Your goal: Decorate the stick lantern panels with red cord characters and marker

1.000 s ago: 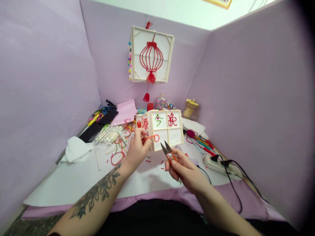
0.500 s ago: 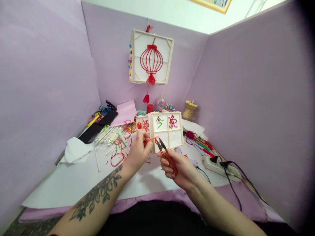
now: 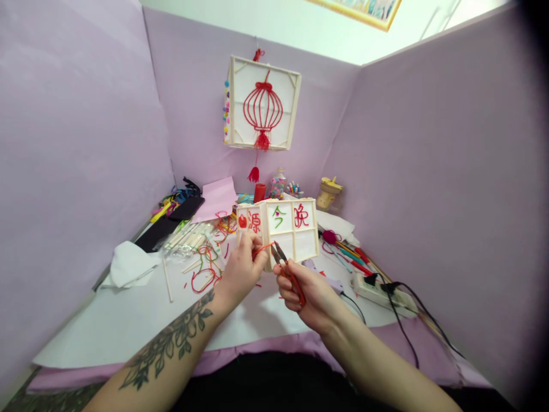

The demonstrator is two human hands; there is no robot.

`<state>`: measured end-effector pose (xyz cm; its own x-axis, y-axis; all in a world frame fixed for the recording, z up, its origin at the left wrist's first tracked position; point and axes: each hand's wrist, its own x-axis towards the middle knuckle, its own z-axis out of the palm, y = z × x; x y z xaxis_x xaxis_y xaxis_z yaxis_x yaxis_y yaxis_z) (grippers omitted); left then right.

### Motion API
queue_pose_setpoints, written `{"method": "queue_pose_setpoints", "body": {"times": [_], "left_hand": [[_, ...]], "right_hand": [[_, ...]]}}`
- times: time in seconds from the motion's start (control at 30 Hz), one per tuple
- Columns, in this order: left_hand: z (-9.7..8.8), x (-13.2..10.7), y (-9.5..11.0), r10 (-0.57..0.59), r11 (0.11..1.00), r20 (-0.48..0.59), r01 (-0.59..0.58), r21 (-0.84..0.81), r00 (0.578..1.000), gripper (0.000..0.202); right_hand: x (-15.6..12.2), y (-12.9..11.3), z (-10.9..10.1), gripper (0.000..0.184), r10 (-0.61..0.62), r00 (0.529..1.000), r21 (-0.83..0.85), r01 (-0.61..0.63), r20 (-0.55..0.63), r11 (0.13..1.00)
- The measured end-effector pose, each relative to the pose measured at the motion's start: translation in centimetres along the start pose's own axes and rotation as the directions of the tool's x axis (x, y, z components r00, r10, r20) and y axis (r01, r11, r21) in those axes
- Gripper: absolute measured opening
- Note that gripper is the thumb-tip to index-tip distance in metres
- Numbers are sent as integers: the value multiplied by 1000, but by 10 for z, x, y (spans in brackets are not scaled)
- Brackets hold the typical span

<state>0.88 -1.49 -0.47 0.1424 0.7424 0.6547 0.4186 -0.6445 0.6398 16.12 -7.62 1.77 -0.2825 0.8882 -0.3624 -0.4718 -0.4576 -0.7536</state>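
Note:
My left hand (image 3: 247,257) pinches a length of orange-red yarn (image 3: 266,246) that sticks out to the right of the fingertips. Wrapped in my right hand (image 3: 298,292) is a pair of red-handled thread snips (image 3: 290,277). Their dark blades are close together at the yarn's free end. Behind both hands stands a small lantern box (image 3: 306,246) of pale wooden sticks with white panels. Its upper panels carry Chinese characters in red and green yarn; the lower right panel is bare. My left hand hides part of the box's left side.
A larger lantern (image 3: 263,109) with a red yarn design hangs above. Loose yarn scraps (image 3: 206,279) and bagged sticks (image 3: 189,237) lie to the left. On the right are a power strip (image 3: 381,294) with black cables and several pens (image 3: 358,260). Lilac partitions (image 3: 424,154) enclose the table.
The snips' blades have closed together at the yarn. The loop at its end no longer shows, leaving a shorter, straighter end by the blades. Both hands hold nearly the same place.

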Motion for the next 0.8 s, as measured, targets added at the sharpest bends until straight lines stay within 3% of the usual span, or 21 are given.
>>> {"method": "queue_pose_setpoints", "body": {"times": [0.8], "left_hand": [[2,0,0,-10,999,23,11,-38,1000,8]], "right_hand": [[3,-1,2,28,14,999,-36,-16,-51,999]]}}
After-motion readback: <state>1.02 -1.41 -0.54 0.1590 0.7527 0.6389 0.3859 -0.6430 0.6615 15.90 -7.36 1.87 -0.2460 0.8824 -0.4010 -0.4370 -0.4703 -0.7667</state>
